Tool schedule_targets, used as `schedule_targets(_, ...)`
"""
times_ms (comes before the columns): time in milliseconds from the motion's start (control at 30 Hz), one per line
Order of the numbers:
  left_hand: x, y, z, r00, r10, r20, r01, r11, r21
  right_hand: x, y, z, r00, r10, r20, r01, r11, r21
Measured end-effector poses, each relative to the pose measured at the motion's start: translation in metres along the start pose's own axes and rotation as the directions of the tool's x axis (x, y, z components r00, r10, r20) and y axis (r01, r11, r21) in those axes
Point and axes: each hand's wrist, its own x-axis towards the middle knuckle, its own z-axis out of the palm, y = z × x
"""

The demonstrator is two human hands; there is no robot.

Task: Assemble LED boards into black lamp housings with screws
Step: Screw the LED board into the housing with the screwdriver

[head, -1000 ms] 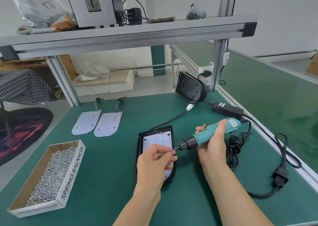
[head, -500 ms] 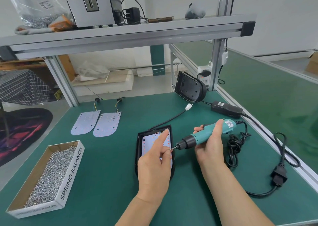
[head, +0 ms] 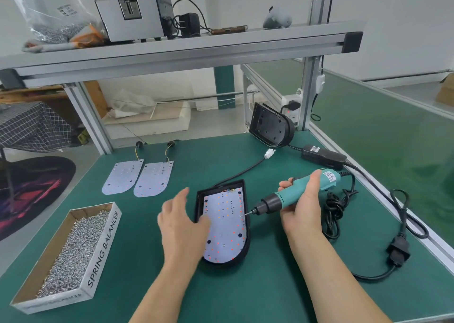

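On the left of the green desk [head: 245,295] a cardboard box [head: 103,249] holds a heap of small silver screws [head: 71,251], with two loose LED boards [head: 122,177] [head: 153,179] lying side by side beyond it. The left hand [head: 181,226], blurred, hangs with relaxed, spread fingers over the left rim of the black lamp housing [head: 248,236] and holds nothing. The housing lies flat mid-desk, a shallow shell with its rounded end towards the person, and a pale LED board [head: 226,229] dotted red and orange sits inside. The right hand [head: 303,212] grips a teal electric screwdriver [head: 292,196], whose bit meets the board's right edge. Another black housing [head: 270,127] leans at the back.
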Motion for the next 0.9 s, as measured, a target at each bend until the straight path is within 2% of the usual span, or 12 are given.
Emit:
schedule_targets(67,0.015,-0.004,-0.003,0.974,-0.192,0.123,0.191,0.981,0.021,0.000,0.001,0.000,1.000,-0.001,0.004,0.001,1.000,-0.017)
schedule_targets(100,0.020,-0.004,-0.003,0.950,-0.242,0.198,0.237,0.970,0.045,0.000,0.002,0.001,1.000,-0.001,0.005,0.002,1.000,-0.025)
schedule_targets(167,0.027,0.002,-0.001,0.919,-0.266,0.290,0.248,0.964,0.097,0.001,0.002,0.001,1.000,0.000,0.012,0.000,1.000,-0.029)
schedule_targets(300,0.032,0.013,0.007,0.884,-0.302,0.358,0.247,0.950,0.192,0.001,0.001,0.001,1.000,-0.021,0.017,0.022,1.000,-0.023)
schedule_targets(433,0.027,0.015,0.015,0.831,-0.296,0.471,0.320,0.947,0.031,0.002,0.000,-0.001,0.999,-0.036,0.018,0.037,0.999,-0.029)
schedule_targets(633,0.018,0.009,0.020,0.836,-0.256,0.485,0.345,0.933,-0.102,0.001,-0.001,0.005,0.993,-0.111,0.043,0.115,0.989,-0.095)
schedule_targets(900,0.017,0.007,0.023,0.833,-0.271,0.482,0.370,0.921,-0.122,-0.004,0.002,0.064,0.955,-0.280,0.098,0.292,0.943,-0.158)
